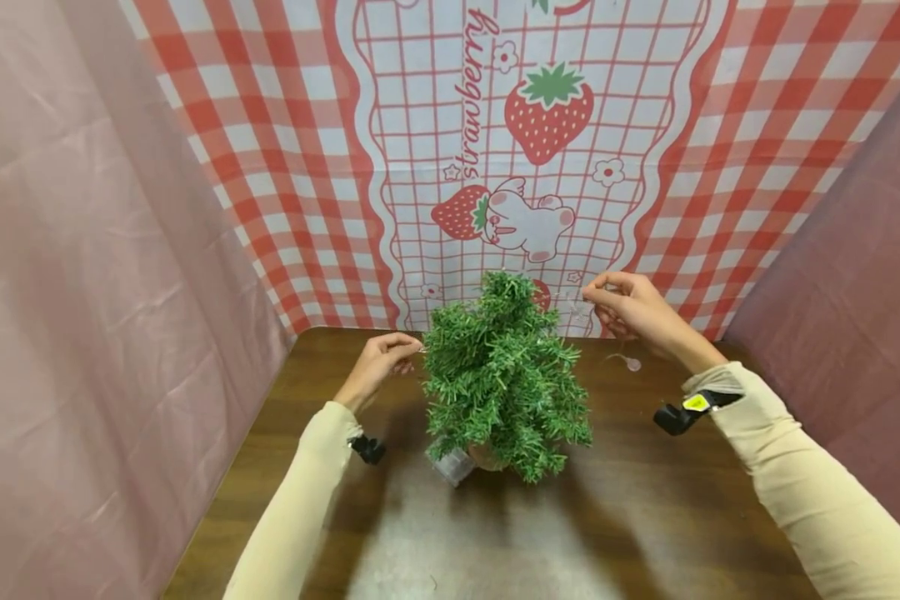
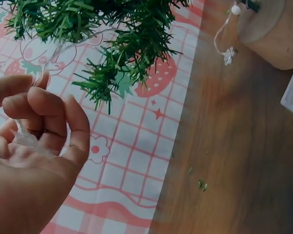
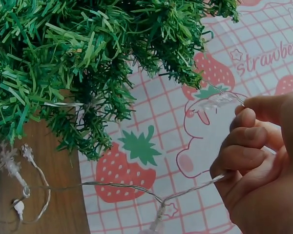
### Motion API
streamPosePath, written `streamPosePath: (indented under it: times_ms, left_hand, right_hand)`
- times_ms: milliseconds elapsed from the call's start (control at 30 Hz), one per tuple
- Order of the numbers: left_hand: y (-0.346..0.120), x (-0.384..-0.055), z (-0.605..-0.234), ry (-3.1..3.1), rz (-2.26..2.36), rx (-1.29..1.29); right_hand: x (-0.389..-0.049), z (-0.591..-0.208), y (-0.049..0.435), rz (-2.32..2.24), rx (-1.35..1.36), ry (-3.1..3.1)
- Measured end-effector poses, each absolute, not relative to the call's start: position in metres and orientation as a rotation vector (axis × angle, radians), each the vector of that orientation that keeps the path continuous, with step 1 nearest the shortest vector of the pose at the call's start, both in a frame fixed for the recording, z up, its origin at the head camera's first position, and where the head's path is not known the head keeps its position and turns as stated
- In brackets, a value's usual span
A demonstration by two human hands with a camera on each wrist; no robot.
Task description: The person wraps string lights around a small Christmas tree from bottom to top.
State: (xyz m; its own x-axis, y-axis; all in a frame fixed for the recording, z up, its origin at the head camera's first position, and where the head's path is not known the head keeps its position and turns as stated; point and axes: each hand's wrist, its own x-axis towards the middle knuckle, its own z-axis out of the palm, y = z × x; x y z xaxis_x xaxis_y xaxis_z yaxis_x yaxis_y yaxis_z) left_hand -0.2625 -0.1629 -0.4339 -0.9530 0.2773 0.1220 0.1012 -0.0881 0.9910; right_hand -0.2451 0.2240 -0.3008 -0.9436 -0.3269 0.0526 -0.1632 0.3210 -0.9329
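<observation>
A small artificial Christmas tree [image 1: 504, 375] stands upright on the wooden table. On its left, my left hand [image 1: 378, 360] pinches the thin wire of a string of lights [image 2: 52, 57] between thumb and fingertips. A frosted clear ornament [image 2: 28, 142] of that string lies against the left palm. On the far right side, my right hand [image 1: 636, 312] pinches another stretch of the wire [image 3: 202, 184]. A clear snowflake light [image 3: 8, 160] hangs lower down, beside the branches. Between the hands the string runs behind the tree, partly hidden by the branches.
The tree's round wooden-looking base [image 2: 272, 36] has a clear plastic box [image 1: 452, 465] beside it. Green needle bits [image 2: 201, 185] lie on the brown table [image 1: 420, 550]. A strawberry-print cloth [image 1: 420, 100] hangs behind; pink curtains [image 1: 120, 292] flank both sides.
</observation>
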Motion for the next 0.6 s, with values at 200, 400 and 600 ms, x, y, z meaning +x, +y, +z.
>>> streamPosePath:
  times_ms: [200,400,600]
  left_hand:
    - [-0.164,-0.264,-0.437,2.098,1.993,0.356]
    - [-0.156,-0.271,-0.432,1.916,2.216,0.238]
    - [-0.150,-0.283,-0.423,1.514,2.561,0.202]
  right_hand:
    - [-0.243,-0.300,0.219,-1.700,-0.508,2.515]
    - [-0.244,-0.300,0.212,-1.761,-0.555,2.538]
    - [-0.245,-0.290,0.204,-1.887,-0.617,2.626]
